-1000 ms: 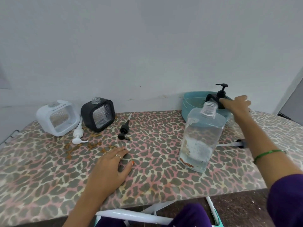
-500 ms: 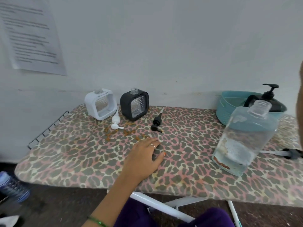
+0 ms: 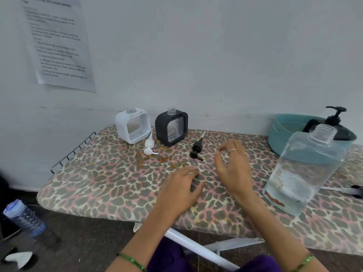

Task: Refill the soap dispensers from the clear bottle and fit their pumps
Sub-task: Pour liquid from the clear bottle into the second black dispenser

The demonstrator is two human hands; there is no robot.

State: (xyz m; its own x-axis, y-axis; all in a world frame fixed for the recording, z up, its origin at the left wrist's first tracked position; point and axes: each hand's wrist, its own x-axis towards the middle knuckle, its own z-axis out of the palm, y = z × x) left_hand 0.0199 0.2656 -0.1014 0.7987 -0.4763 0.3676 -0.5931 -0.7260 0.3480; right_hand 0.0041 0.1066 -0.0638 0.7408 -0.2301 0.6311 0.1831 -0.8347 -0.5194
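A white square dispenser [image 3: 132,124] and a black square dispenser [image 3: 171,126] stand uncapped at the back of the leopard-print board [image 3: 110,185]. The white pump [image 3: 149,146] lies in front of the white one. The black pump [image 3: 196,149] lies to the right of the black one. At the right stands the clear bottle [image 3: 302,171], uncapped and partly filled. My left hand [image 3: 181,188] rests flat on the board. My right hand [image 3: 232,165] hovers above the board with loosely curled fingers, just right of the black pump, and holds nothing.
A teal basket [image 3: 282,130] at the back right holds a black pump dispenser [image 3: 334,122]. Another pump with its tube [image 3: 351,190] lies behind the clear bottle. Orange stains mark the board's middle. A blue bottle [image 3: 23,217] lies on the floor at left. A paper sheet [image 3: 57,42] hangs on the wall.
My right hand has left the basket and come in over the board near the black pump. The view has swung left. My left hand has stayed flat on the board.
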